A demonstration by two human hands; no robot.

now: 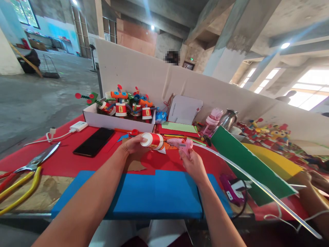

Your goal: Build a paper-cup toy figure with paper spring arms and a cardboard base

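My left hand [134, 144] is closed around a paper cup [155, 141], red and yellow with a white end, tipped on its side above the table. In my right hand [193, 164] is a pink hot glue gun [180, 143], its nozzle pointing left at the cup, close to its far end. Whether nozzle and cup touch I cannot tell. From the gun's back a long clear glue stick [246, 171] runs down to the right. Beneath the hands lie red and blue sheets [154, 195] and a brown cardboard scrap [135, 164].
At the back left, a white box [115, 121] holds several decorated cup figures. A black phone [94, 142] and large yellow-and-red shears [33, 168] lie on the left. To the right are a green board [246, 164], a purple glue gun [232, 192] and another person's arm [312, 195].
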